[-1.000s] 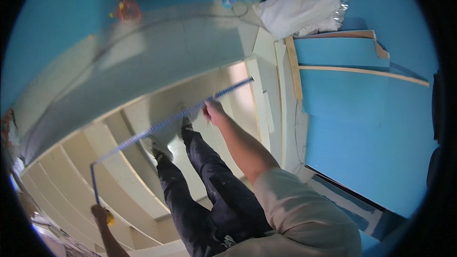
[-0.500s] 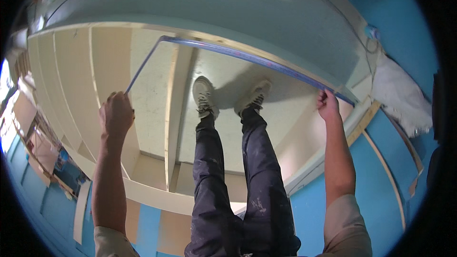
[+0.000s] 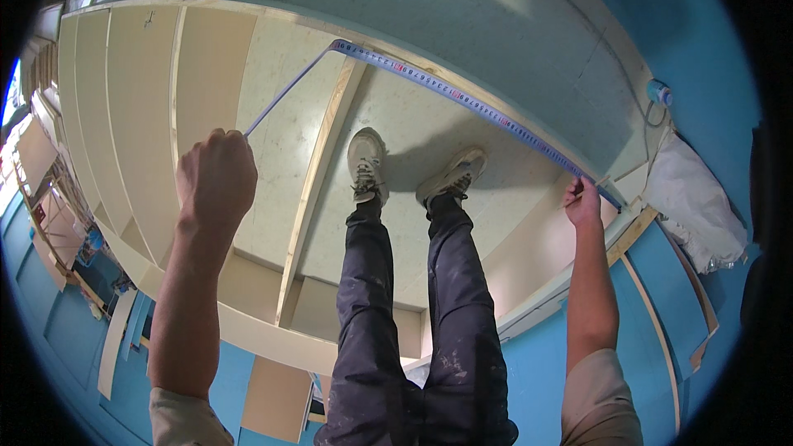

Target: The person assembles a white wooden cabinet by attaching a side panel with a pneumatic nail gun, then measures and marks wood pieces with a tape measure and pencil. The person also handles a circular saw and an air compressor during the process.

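Note:
A blue tape measure (image 3: 462,99) stretches along the far wooden edge of a shallow panelled frame (image 3: 239,10), its marked face turned up. Near the divider strip (image 3: 324,157) the blade bends sharply and slants down into my left hand (image 3: 216,177). That hand is closed round it in a fist; whether the tape's case is inside is hidden. At the right end of the edge my right hand (image 3: 583,201) pinches the blade. A thin stick-like piece seems to show between its fingers, too small to name. The blade's tip lies just past this hand, by the frame's corner.
My shoes (image 3: 367,163) stand inside the frame, between the divider and its right side. A white sack (image 3: 694,198) and a blue-capped item (image 3: 659,92) with a cable lie at the right. Boards and scraps (image 3: 62,206) crowd the far left on blue flooring (image 3: 537,388).
The blade's bend has shifted right along the far edge, past the divider's top. My left hand has risen and moved slightly right. The blade's markings now show clearly. My right hand still pinches it.

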A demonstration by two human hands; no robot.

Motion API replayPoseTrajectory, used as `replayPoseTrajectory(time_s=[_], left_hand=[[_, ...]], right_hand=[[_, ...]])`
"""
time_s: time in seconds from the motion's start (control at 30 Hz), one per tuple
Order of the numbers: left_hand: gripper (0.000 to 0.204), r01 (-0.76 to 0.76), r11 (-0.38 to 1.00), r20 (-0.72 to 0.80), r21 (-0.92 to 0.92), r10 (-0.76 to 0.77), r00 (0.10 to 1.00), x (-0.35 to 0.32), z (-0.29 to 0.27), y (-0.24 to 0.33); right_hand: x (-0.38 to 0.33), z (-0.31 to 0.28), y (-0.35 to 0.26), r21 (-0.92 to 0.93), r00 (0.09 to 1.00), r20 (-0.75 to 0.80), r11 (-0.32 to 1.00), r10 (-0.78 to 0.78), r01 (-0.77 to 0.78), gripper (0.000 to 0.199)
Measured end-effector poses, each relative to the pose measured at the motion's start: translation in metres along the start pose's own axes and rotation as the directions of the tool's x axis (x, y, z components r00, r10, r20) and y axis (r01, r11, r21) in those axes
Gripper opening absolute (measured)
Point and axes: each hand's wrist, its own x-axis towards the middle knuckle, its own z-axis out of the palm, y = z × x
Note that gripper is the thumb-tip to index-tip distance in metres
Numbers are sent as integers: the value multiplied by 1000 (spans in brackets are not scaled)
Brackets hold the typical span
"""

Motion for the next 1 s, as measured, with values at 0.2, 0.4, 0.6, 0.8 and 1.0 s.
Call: replayPoseTrajectory(time_s=[0.2, 0.4, 0.6, 0.8, 1.0], left_hand=[[16, 41, 995, -38, -87, -44, 998, -9, 15, -4], [21, -90, 969, 19, -229, 97, 995, -96, 80, -3], [23, -222, 857, 407, -464, 429, 806, -266, 86, 16], [28, -254, 622, -13, -740, 365, 931, -377, 12, -3], [24, 310, 403, 149, -861, -382, 912, -447, 48, -14]], right_hand=[[-7, 8, 5, 16, 1000, -26, 1000, 6, -6, 20], [-74, -48, 3, 108, 998, -16, 992, -60, 62, 16], [-305, -15, -13, -574, 973, 180, 789, -141, 220, 29], [-473, 99, 13, -600, 579, 792, 422, 193, 680, 24], [-519, 205, -13, -555, 523, 791, 15, 317, 832, 20]])
